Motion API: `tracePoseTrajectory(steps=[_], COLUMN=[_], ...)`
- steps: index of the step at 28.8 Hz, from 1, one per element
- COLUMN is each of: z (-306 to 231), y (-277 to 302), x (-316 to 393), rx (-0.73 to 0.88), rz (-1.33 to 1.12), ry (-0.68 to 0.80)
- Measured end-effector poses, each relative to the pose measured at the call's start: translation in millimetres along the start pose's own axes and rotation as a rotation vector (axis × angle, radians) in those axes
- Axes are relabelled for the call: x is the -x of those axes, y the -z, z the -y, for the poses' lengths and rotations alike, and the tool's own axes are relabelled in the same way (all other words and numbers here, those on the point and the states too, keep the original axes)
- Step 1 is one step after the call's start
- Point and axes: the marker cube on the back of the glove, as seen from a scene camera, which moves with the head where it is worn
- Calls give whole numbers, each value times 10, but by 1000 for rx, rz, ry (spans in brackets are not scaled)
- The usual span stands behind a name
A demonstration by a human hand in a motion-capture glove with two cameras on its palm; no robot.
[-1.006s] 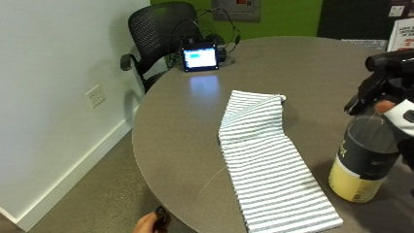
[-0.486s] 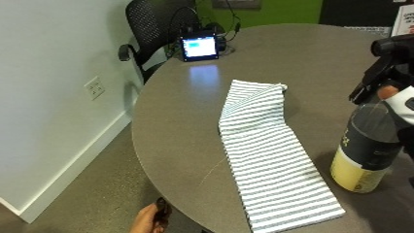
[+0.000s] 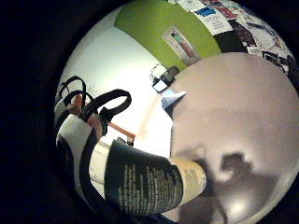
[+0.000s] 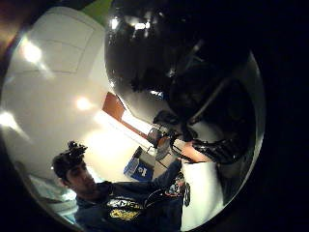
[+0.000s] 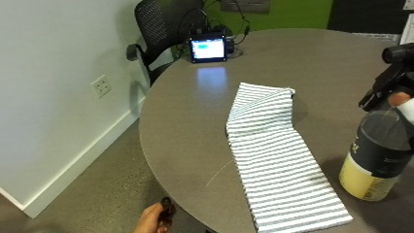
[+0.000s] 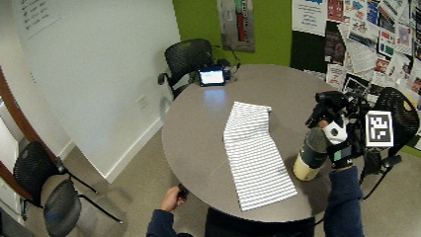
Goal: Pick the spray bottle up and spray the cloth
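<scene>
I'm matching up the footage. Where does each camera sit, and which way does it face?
Outside view: near the person, looking across the table at the striped cloth; bare hand at the edge.
Wide outside view: high, looking down; gloved right hand at the spray bottle.
Little finger palm view: bottle, tabletop.
Thumb palm view: bottle, person's torso.
Shared: the bottle.

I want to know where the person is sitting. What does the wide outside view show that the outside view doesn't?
Only the wide outside view shows the gloved right hand gripping the neck of the dark-and-cream plastic spray bottle, the blue sleeve behind it, the poster wall and the black chairs by the white wall. Only the outside view shows the white wall socket clearly. Both show the round grey table, the long grey-and-white striped cloth lying flat on it, the spray bottle standing beside the cloth, and the small lit screen.
</scene>
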Motion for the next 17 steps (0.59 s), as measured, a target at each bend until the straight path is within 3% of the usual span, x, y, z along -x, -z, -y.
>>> tracePoseTrajectory(steps=[7, 11, 17], z=[-37, -25, -99], y=[75, 30, -117], x=[114, 445, 578], rx=[94, 222, 456], rz=[-179, -375, -734], ry=[82, 196, 245])
